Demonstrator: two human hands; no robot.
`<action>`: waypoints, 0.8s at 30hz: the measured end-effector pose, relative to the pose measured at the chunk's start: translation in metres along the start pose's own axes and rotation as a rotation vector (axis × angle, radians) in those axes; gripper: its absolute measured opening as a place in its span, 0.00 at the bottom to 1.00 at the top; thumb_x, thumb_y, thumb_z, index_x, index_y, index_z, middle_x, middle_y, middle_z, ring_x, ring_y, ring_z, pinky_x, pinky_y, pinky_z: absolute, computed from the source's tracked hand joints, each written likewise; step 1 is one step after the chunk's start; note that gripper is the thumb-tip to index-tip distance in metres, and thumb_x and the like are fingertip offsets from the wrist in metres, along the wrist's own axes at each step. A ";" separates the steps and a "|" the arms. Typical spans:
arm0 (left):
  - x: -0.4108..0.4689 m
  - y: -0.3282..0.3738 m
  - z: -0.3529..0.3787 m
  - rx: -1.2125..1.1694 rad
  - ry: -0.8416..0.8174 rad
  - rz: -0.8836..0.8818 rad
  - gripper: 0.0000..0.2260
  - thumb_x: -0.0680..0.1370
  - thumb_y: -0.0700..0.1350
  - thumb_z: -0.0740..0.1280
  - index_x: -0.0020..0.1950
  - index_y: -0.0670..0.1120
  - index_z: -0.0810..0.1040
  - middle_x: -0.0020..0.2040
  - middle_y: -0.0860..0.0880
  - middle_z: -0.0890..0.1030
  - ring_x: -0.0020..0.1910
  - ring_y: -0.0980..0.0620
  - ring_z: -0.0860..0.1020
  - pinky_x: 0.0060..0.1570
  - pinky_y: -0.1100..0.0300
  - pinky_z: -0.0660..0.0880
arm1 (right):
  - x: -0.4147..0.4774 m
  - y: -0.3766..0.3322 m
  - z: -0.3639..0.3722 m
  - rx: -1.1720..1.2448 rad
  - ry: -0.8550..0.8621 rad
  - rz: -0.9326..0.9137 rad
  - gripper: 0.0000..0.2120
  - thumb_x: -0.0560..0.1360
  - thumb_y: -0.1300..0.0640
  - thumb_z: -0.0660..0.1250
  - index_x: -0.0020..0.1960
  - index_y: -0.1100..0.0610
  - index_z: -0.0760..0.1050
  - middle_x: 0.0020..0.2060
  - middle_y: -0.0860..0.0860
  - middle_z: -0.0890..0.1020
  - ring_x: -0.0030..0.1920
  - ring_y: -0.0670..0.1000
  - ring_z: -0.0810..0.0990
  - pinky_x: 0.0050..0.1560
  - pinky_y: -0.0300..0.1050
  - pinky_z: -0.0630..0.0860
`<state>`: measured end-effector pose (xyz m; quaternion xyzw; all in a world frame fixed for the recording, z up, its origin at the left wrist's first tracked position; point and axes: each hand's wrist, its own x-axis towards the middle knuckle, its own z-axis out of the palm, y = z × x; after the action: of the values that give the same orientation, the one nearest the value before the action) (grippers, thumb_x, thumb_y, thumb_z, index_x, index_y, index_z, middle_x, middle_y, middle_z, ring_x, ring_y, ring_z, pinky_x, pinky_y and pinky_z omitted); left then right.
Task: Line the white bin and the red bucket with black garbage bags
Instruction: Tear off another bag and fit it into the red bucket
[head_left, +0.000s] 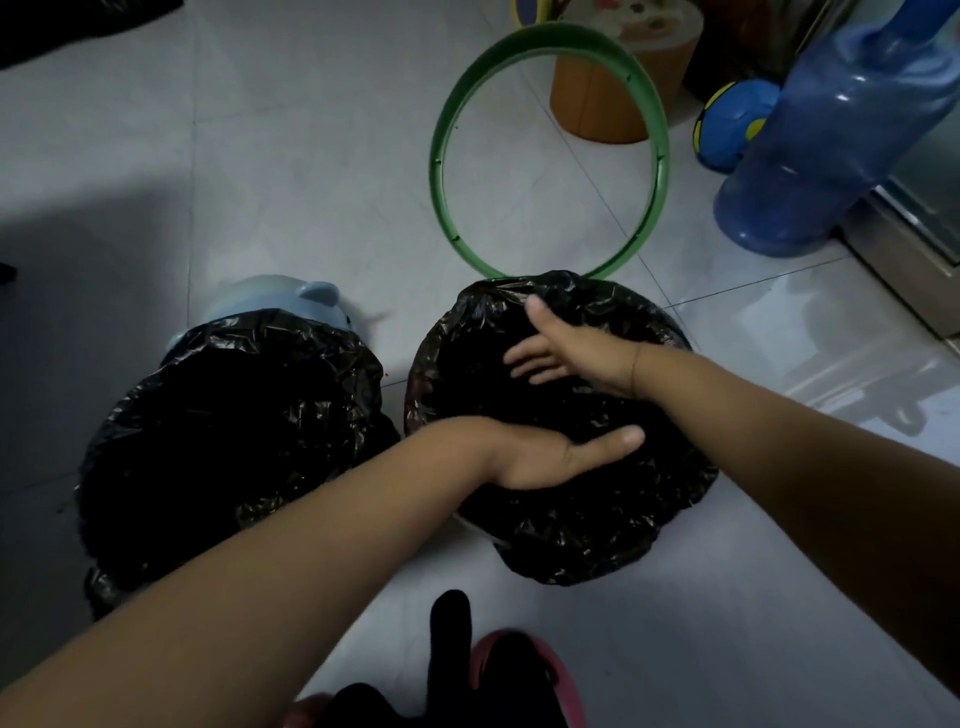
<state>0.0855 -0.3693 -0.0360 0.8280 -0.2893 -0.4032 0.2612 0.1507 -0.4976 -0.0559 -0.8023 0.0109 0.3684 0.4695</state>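
Head cam: both hands reaching into right bag (571, 530), which is draping over its container's rim.
L hand (545, 460): resting at near rim, thumb lying straight; fingers hidden, so grip can't tell.
R hand (556, 353): fingers spreading straight, holding nothing.
Left bag (234, 415): covering 2nd container, just beside.
Green ring (566, 35): lying on floor behind right bag.

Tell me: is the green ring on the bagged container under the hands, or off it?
Off. The green ring lies beyond the black bag, with bare floor tiles visible through it.
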 end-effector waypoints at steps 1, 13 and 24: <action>0.002 -0.003 0.008 0.003 0.015 0.032 0.33 0.76 0.69 0.47 0.76 0.52 0.58 0.77 0.51 0.60 0.74 0.54 0.56 0.72 0.59 0.48 | 0.005 0.003 0.003 0.015 -0.003 0.012 0.40 0.72 0.28 0.38 0.58 0.51 0.78 0.67 0.53 0.74 0.65 0.53 0.74 0.71 0.55 0.62; 0.042 -0.010 0.007 -0.284 0.028 -0.179 0.38 0.73 0.72 0.45 0.77 0.51 0.55 0.77 0.46 0.58 0.76 0.47 0.54 0.75 0.46 0.50 | 0.014 0.022 0.004 0.112 -0.004 0.106 0.45 0.70 0.26 0.38 0.44 0.58 0.82 0.44 0.55 0.84 0.41 0.50 0.82 0.42 0.41 0.77; 0.034 -0.025 0.023 0.091 -0.092 -0.226 0.42 0.71 0.74 0.51 0.78 0.51 0.53 0.78 0.49 0.56 0.75 0.46 0.55 0.74 0.49 0.51 | 0.018 0.023 0.017 -0.025 0.026 0.212 0.45 0.68 0.23 0.45 0.72 0.53 0.66 0.74 0.53 0.64 0.74 0.55 0.61 0.73 0.55 0.53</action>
<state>0.0909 -0.3799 -0.0824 0.8469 -0.2235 -0.4541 0.1629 0.1454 -0.4917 -0.0891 -0.8073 0.0974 0.4056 0.4174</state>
